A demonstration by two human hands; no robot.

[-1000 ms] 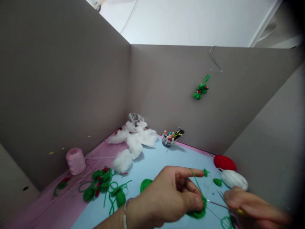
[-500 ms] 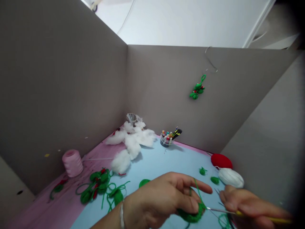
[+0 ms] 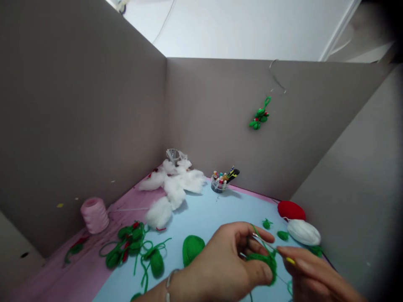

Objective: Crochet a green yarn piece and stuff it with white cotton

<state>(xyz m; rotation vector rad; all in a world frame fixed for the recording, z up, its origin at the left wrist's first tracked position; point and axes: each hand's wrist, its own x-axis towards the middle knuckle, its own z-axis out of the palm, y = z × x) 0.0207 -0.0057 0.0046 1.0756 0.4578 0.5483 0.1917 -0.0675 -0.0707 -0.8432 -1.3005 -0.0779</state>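
A green crocheted piece (image 3: 262,264) is gripped by the clenched fingers (image 3: 260,237) of the left hand (image 3: 223,262), and a yellow-handled crochet hook (image 3: 290,261) is pinched by the right hand (image 3: 311,272). A stitch appears to be in hand, and a loop seems to need drawing through. A green yarn ball (image 3: 192,249) lies left of that piece, a white yarn ball (image 3: 304,232) beyond it.

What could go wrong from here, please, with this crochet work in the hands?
The metal tip of the crochet hook, held in the right hand, sits close to the left hand, so it might prick a finger. The loose green yarn could slip off the hook, perhaps losing a stitch in the green crocheted piece.
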